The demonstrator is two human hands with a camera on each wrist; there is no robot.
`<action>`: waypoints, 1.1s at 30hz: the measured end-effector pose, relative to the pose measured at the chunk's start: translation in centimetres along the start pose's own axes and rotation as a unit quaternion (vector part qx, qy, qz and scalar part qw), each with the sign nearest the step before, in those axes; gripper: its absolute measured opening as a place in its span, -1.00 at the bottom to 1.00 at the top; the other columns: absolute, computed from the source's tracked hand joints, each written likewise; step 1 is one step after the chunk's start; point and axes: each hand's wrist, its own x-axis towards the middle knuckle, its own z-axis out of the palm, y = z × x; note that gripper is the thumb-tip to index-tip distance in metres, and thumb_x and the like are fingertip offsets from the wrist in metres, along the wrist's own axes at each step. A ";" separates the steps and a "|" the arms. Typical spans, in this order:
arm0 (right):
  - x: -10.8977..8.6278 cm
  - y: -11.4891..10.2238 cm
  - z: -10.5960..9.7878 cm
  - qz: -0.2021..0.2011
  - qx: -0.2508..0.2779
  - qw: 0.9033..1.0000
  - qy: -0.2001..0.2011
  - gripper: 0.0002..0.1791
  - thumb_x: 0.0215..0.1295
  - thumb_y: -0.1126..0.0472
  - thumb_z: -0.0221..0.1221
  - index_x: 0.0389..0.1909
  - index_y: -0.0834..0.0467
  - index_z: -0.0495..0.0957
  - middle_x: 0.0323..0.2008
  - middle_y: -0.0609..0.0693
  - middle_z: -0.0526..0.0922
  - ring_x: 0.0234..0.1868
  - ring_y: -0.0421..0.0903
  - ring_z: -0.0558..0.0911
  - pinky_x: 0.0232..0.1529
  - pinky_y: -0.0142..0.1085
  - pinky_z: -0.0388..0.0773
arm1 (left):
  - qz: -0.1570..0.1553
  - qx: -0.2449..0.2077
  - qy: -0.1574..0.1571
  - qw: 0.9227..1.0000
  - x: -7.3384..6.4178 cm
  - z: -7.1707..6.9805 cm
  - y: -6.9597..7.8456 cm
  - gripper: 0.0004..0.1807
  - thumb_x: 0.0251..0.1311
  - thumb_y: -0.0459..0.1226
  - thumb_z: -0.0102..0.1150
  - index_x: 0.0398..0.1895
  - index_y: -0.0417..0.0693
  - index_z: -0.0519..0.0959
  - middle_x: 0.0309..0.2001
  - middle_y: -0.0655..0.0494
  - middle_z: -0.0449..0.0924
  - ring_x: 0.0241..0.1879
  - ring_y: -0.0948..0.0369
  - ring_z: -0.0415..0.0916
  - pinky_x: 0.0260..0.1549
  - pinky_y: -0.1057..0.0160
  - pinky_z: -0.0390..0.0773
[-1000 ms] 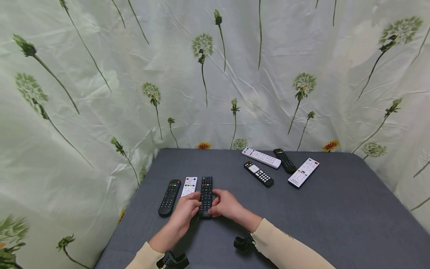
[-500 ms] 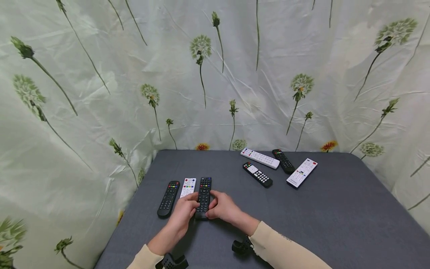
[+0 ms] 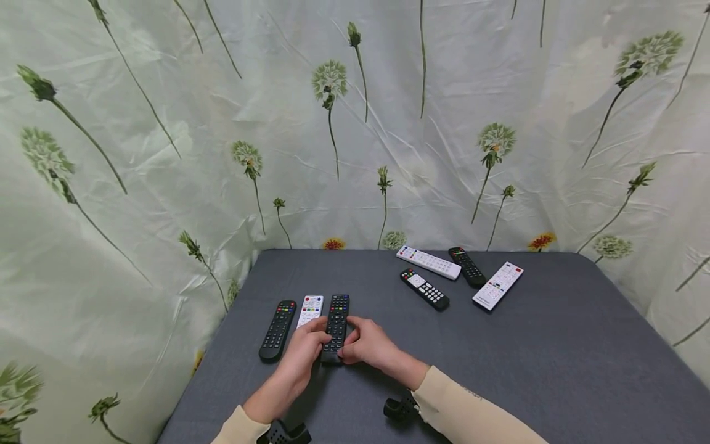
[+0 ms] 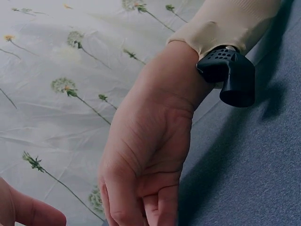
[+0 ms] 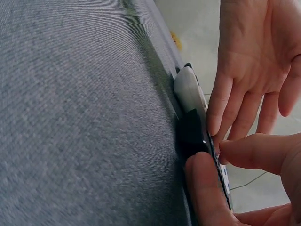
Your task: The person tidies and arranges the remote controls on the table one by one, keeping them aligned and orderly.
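A black remote control (image 3: 336,327) lies on the dark grey table between both hands, its far end leaning slightly right. My right hand (image 3: 368,345) grips its near right side, with thumb and forefinger at the edge; these fingers also appear in the right wrist view. My left hand (image 3: 302,348) rests along its left edge, fingers fairly straight and thumb apart, as the right wrist view shows. Beneath the left hand a white remote (image 3: 310,309) is partly covered. Left of it lies another black remote (image 3: 278,331). In the left wrist view, the right hand (image 4: 146,127) hides the remote.
Farther right on the table (image 3: 527,364) lie a black remote with white buttons (image 3: 425,289), a long white remote (image 3: 428,263), a black remote (image 3: 467,266) and a white remote (image 3: 498,286). A flower-patterned cloth (image 3: 427,148) hangs behind and at the left.
The near end of the black remote between the hands has shifted slightly left, so it now slants a little. Both hands have moved slightly with it. The other remotes stay in place.
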 end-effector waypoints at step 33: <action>-2.4 -3.8 -10.6 -0.062 -0.101 0.991 0.069 -0.52 0.33 0.24 0.27 0.25 0.22 0.52 -0.16 0.07 0.68 -0.18 -0.02 0.65 -0.10 0.00 0.64 | 0.081 -0.031 -0.022 0.996 2.7 4.7 3.7 -0.56 0.33 -0.43 -0.01 0.27 -0.26 0.48 0.14 -0.18 0.54 0.08 0.00 0.53 0.26 -0.19 0.33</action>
